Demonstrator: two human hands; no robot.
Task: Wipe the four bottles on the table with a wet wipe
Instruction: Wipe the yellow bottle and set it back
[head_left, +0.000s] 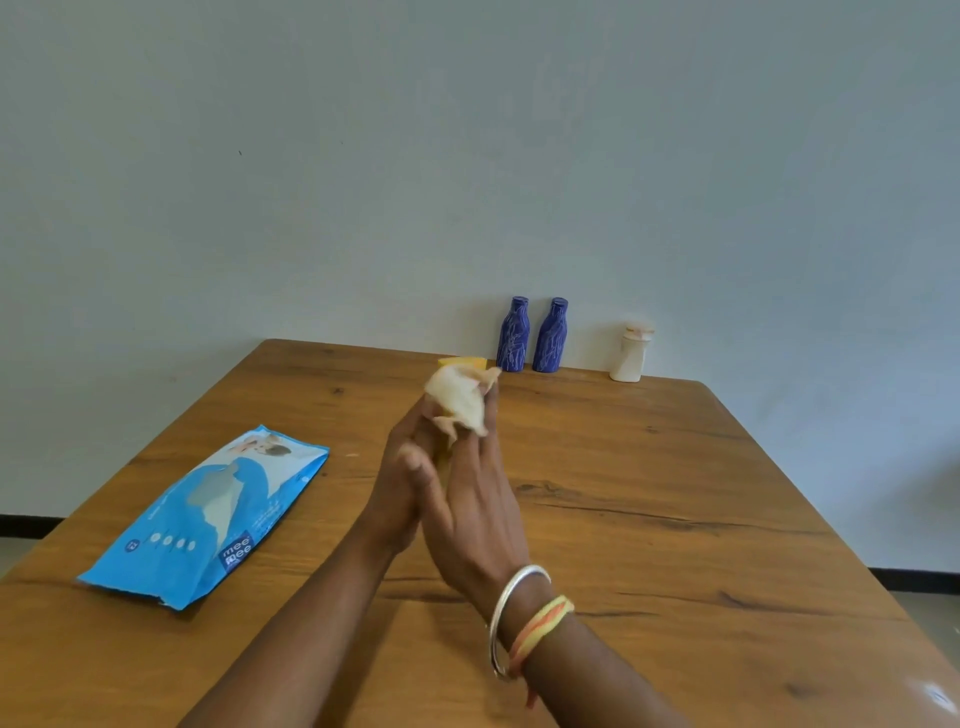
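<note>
Gripping mostly hidden yellow bottle (464, 361), apparently: left hand (402, 488); right hand (480, 509) clutching wet wipe (460, 397) against it.

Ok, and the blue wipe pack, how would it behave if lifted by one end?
The wipe pack looks like soft creased film, so it would probably flop, not stay stiff. It lies flat on the table, so a push would likely slide it, not roll it.

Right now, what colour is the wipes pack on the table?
The wipes pack is light blue with white patches; head view, the only one.
</note>
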